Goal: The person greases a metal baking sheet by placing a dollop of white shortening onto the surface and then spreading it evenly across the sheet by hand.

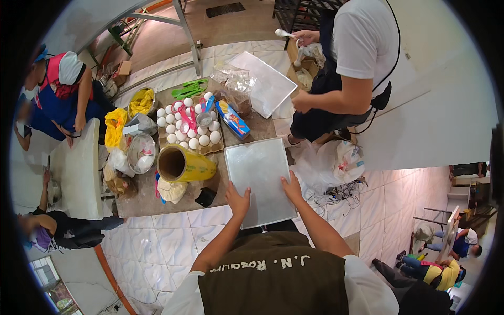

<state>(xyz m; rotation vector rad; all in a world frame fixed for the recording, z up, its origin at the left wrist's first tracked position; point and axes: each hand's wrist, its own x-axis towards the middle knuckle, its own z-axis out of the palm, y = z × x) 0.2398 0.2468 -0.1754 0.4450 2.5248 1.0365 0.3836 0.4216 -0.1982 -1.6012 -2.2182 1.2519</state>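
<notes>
A shallow rectangular metal baking tray (260,177) lies at the table's near right edge, partly overhanging it. My left hand (238,200) grips its left rim, and my right hand (292,188) rests at its right rim. Left of the tray stand a yellow cardboard tube (197,163) and a small black object (205,197). Behind them, a carton of white eggs (204,140) carries pink measuring spoons (192,122) and a blue one (207,103). A blue and yellow box (233,120) lies between the eggs and the tray. Green measuring spoons (189,89) lie at the far edge.
A second metal tray (264,80) overhangs the far table corner. A person in a white shirt (356,43) stands at the right, beside plastic bags (330,161) and tangled cables (342,193). Glass bowl (142,153) and yellow bags (116,128) stand left. Other people are at a white table (78,173).
</notes>
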